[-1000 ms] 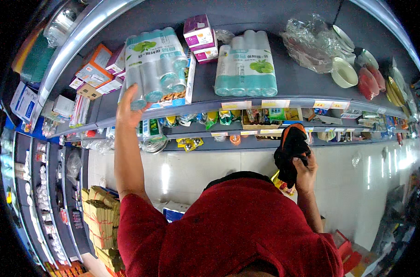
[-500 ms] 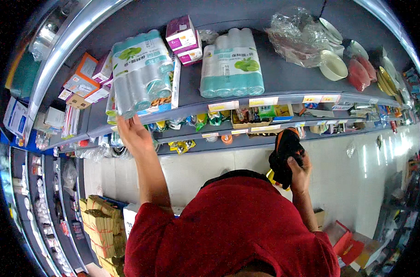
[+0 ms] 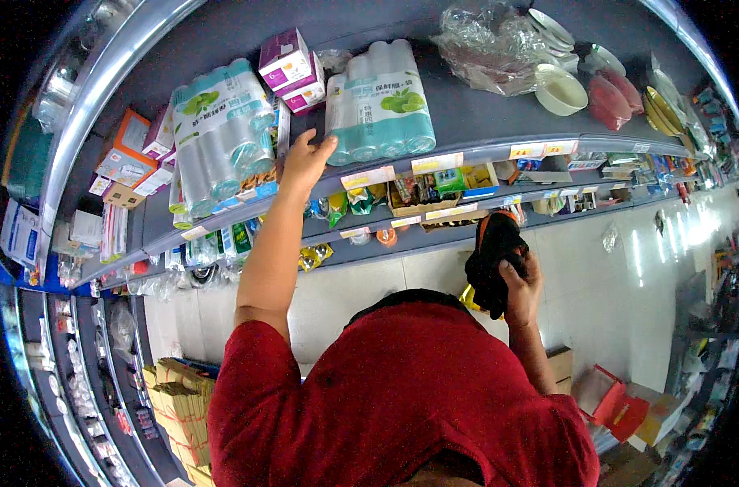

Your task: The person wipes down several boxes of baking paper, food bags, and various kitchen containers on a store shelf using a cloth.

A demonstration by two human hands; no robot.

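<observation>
My left hand (image 3: pixel 306 165) reaches up to the shelf edge. Its fingers are apart, and one fingertip is at the lower left corner of a pack of clear rolls (image 3: pixel 379 109) with a teal and white label. A second such pack (image 3: pixel 222 134) lies to the left of that hand. At waist height on the right, my right hand (image 3: pixel 522 284) is closed round a bunched black cloth item (image 3: pixel 490 272) with orange along one edge. Whether it is a glove or a rag I cannot tell.
Purple and white boxes (image 3: pixel 285 61) are stacked behind the packs. Farther right lie a crumpled plastic bag (image 3: pixel 483 53) and a pale bowl (image 3: pixel 561 91). Small goods in an open carton (image 3: pixel 422 188) sit on the shelf below. Tied brown bundles (image 3: pixel 179 406) stand at lower left.
My left hand has moved right, from the front of the left pack of rolls to the corner of the right pack. The left pack sits straighter. My right hand still grips the black cloth item.
</observation>
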